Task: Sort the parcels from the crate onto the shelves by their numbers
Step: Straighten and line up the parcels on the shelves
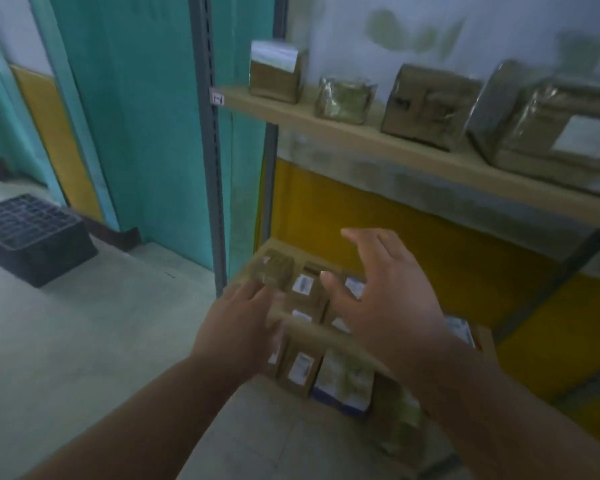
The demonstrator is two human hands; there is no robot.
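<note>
Both of my hands hover in front of the shelving unit, holding nothing. My left hand (239,320) has its fingers straight, just above the front edge of the middle shelf (312,329). My right hand (378,289) is spread wide over that shelf. Several brown parcels with white labels (303,284) lie in rows on it, and more stand on the shelf below (302,367). The upper shelf (343,131) carries several plastic-wrapped brown parcels (430,105). A black plastic crate (32,237) sits upside down on the floor at the left. The picture is motion-blurred.
A grey slotted upright post (213,168) marks the shelf unit's left end, with a small label tag (218,97) on it. Teal door panels (136,116) stand to the left of it. Pale floor (84,341) stretches between me and the crate.
</note>
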